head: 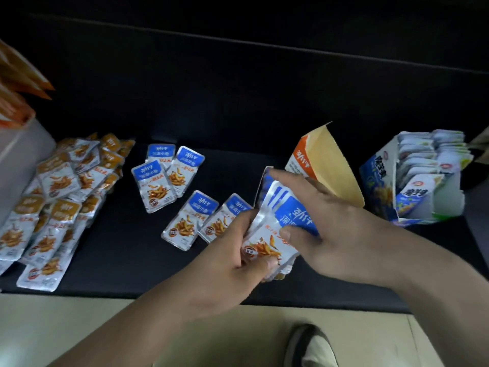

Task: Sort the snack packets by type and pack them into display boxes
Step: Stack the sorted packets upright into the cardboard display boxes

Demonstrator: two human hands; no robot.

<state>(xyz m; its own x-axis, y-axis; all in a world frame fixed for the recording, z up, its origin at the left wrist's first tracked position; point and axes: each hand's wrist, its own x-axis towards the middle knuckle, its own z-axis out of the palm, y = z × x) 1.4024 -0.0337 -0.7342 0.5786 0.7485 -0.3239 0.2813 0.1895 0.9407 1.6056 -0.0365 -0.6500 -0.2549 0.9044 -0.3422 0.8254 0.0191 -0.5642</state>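
Our left hand (232,250) and right hand (336,221) grip the stack of blue packets (270,234), tops pointing toward the open display box (333,168) just beyond the right.

Five blue-topped packets (153,186) are lying loose mid-way along the dark surface (238,115), three in a rear cluster and two side by side nearer the front edge. One stack (280,229) of more blue ones, too overlapped to count, is sitting between the left hand (238,250) and right hand (330,223). Well over a dozen orange-topped packets (58,181) are lying heaped at the left edge. Three display boxes are standing there: a white box (18,154) at the left edge, an orange box (301,157) and a blue box (378,178) towards the right.
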